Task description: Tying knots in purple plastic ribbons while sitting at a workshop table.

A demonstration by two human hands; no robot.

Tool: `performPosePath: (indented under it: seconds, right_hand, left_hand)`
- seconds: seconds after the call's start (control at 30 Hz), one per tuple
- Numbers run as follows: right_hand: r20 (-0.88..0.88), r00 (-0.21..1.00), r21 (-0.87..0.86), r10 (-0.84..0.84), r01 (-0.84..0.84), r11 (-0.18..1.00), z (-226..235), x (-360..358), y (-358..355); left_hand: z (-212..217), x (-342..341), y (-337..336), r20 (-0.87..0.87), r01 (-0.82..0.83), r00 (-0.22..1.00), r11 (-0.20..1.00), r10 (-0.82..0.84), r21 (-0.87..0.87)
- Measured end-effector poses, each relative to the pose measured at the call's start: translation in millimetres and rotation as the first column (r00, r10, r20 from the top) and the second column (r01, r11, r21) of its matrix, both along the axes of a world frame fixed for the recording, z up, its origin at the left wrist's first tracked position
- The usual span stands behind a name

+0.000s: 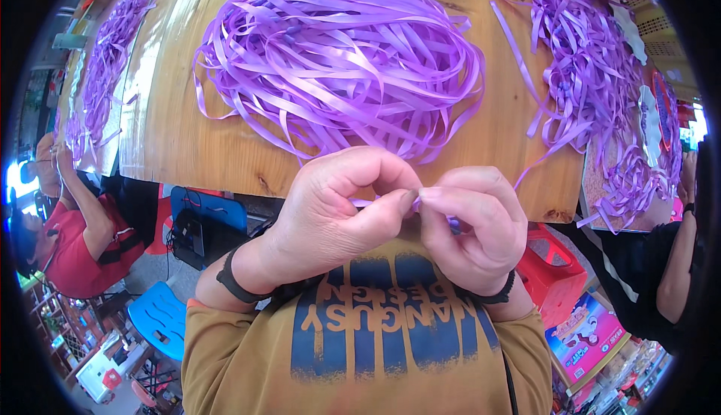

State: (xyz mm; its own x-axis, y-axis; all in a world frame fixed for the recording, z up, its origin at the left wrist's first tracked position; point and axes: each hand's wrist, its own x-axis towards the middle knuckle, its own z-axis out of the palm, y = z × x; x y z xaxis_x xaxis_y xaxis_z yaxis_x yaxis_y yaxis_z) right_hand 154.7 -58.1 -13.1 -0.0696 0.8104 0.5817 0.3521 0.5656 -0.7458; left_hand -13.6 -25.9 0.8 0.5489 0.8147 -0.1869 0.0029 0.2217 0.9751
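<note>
My left hand (319,208) and my right hand (481,223) meet fingertip to fingertip in front of my chest, just off the table's near edge. Both are closed in a pinch on a purple ribbon (361,202), of which only small bits show between the fingers. A small bluish-purple piece (454,224) peeks out under my right fingers; its kind is hidden. Just beyond my hands lies a big loose heap of purple ribbons (345,62), with a few small dark purple pieces among the loops.
The wooden table (169,137) carries a second ribbon pile (578,77) at right; more ribbons (113,62) lie at far left. A person in red (82,242) sits left, another person's arm (677,265) shows right. Blue chairs (159,317) and a red stool (552,276) stand below.
</note>
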Motion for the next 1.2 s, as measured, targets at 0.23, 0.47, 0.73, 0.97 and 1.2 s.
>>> performPosePath:
  seconds: [0.23, 0.47, 0.73, 0.97, 1.2]
  right_hand:
    - [0.068, 0.998, -0.184, 0.005, 0.007, 0.983, 2.1, -1.2, -4.7]
    - [0.088, 0.996, -0.251, -0.005, 0.027, 0.968, 12.3, 3.0, -8.3]
    - [0.049, 0.996, -0.251, 0.08, -0.066, 0.966, 17.2, 9.5, -14.6]
    - [0.05, 0.99, -0.236, 0.13, -0.115, 0.965, 17.6, 9.4, -13.9]
    - [0.037, 0.968, -0.292, 0.247, -0.226, 0.929, 22.2, 16.5, -23.9]
  left_hand:
    - [-2.9, -4.3, 0.3, -0.118, -0.016, 0.992, 0.979, 0.041, 0.204]
    - [2.8, -9.3, -3.9, -0.186, -0.065, 0.976, 0.964, 0.115, 0.257]
    - [7.4, -12.8, -2.3, -0.284, 0.06, 0.953, 0.851, 0.107, 0.522]
    - [7.1, 7.2, -5.2, -0.367, 0.211, 0.881, 0.448, 0.297, 0.869]
    - [13.3, 3.1, -9.7, -0.392, 0.26, 0.837, 0.352, 0.382, 0.899]
